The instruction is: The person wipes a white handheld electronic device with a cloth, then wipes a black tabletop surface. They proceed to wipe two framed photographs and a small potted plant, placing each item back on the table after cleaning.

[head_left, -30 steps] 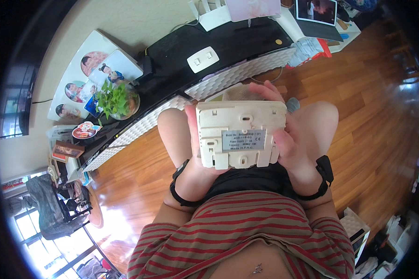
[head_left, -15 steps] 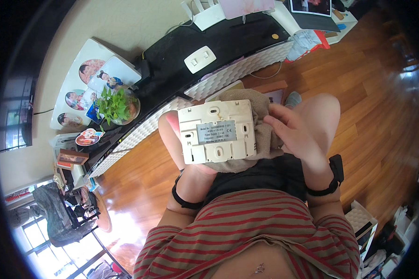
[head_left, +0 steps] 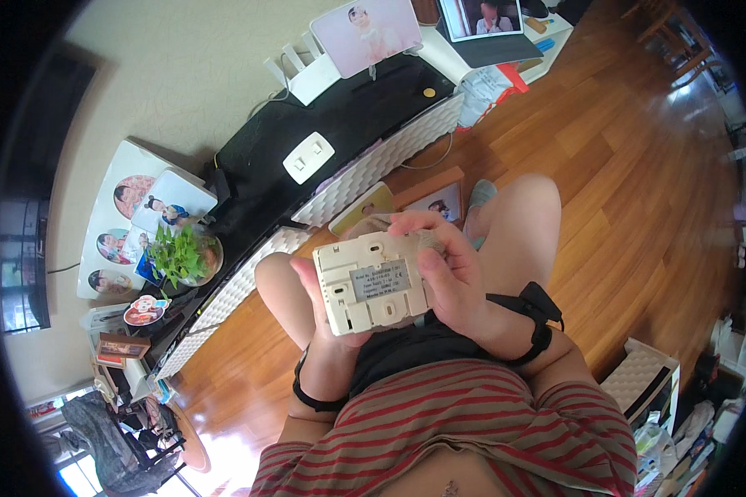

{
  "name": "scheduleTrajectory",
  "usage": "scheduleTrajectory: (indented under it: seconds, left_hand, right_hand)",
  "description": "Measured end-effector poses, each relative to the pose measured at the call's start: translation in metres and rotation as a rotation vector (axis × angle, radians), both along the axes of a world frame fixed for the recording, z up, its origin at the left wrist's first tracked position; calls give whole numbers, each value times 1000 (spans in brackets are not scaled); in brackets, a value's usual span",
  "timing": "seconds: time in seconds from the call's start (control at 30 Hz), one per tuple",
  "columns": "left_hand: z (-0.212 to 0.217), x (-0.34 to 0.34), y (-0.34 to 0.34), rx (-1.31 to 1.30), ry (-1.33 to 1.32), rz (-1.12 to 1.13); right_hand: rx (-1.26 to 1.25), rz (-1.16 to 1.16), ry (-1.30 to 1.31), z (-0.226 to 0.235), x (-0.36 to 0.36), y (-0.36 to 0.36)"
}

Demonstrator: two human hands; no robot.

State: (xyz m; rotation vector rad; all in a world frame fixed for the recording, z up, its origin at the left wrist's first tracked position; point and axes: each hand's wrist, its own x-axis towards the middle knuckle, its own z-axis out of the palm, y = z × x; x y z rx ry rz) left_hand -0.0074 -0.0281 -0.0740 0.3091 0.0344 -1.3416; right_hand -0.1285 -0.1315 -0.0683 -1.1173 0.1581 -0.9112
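Observation:
My left hand (head_left: 337, 331) grips a cream square plastic device (head_left: 366, 313) by its left side and lower edge. Its back faces up, with slots, mounting holes and a grey label. A brown cloth (head_left: 373, 224) shows behind its far edge, and more of it is bunched under my right fingers. My right hand (head_left: 456, 286) is closed on this cloth, its fingers pressing at the device's upper right corner. Both hands are in front of my lap, and most of the cloth is hidden by them and the device.
A long black cabinet (head_left: 248, 157) runs diagonally ahead, carrying a white switch plate (head_left: 308, 157), a leafy plant (head_left: 181, 255), a white router (head_left: 306, 76) and photo panels. Framed pictures (head_left: 439, 203) lean at its base. A tablet (head_left: 482, 21) stands at the far right.
My right hand has moved from the cloth beside the device onto its upper right corner, pressing the cloth there. Less cloth shows now. The view has shifted.

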Motion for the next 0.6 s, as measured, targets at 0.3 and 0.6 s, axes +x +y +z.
scheduleTrajectory:
  seconds: [0.3, 0.6]
  left_hand:
    - [12, -17, -6, -139, -235, 221]
    - [-12, -12, -3, -70, 164, 68]
  right_hand:
    - [-267, -242, 54, 24, 2, -5]
    - [-48, -257, -274, 47, 16, -10]
